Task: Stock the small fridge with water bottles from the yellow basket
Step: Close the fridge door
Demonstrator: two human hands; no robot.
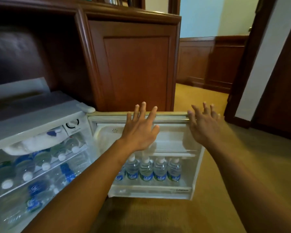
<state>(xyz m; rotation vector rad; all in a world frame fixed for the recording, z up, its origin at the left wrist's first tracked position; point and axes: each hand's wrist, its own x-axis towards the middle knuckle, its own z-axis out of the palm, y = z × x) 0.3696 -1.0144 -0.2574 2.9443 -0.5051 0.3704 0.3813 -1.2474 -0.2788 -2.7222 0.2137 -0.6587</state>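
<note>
I see the small fridge [40, 132] open, its door [175, 145] swung wide. My left hand [139, 130] and right hand [203, 126] are both spread flat, empty, at the door's top edge. Water bottles [153, 170] stand in the door's lower shelf; more lie on shelves left of the door.

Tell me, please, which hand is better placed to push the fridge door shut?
Probably the right hand: it is by the open door's free outer edge, farthest from the hinge. The left hand is open near the door's middle.
</note>
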